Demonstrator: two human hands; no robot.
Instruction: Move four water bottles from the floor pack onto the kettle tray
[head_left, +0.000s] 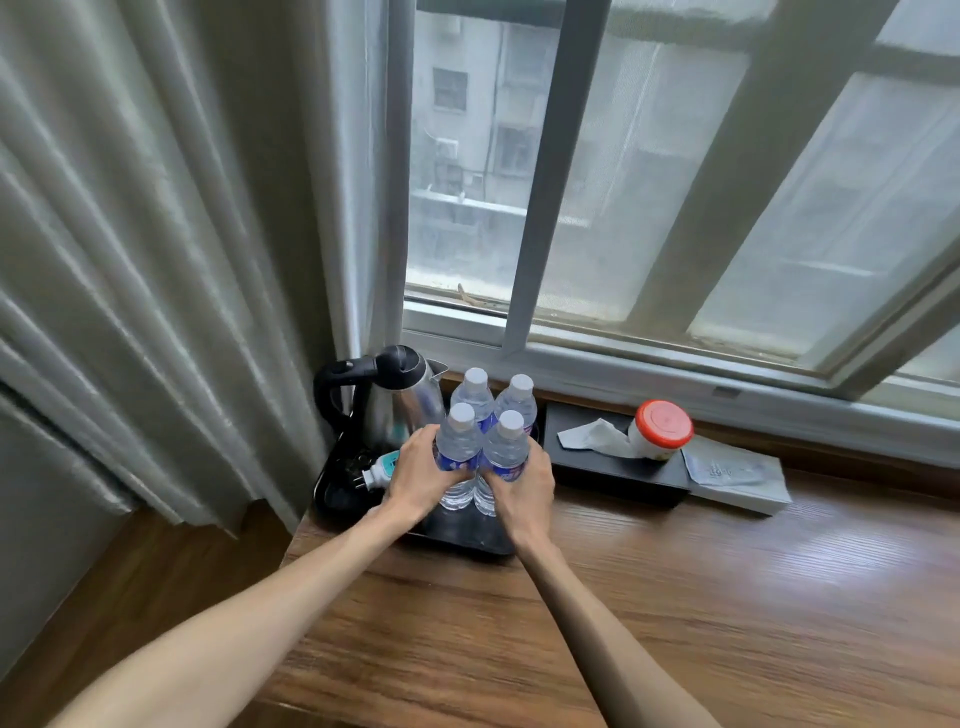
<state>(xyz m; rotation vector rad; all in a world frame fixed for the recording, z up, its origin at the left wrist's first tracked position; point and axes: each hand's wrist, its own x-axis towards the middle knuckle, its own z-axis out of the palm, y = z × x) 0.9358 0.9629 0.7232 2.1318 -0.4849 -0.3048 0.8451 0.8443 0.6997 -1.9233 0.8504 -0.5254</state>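
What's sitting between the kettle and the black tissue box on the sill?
In the head view, four water bottles stand clustered on the black tray between the kettle and the tissue box.

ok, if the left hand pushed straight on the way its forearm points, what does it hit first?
Past the front left bottle that the left hand already grips, probably the back left bottle, which stands right behind it on the tray. The kettle sits left of that line, though depth is unclear.
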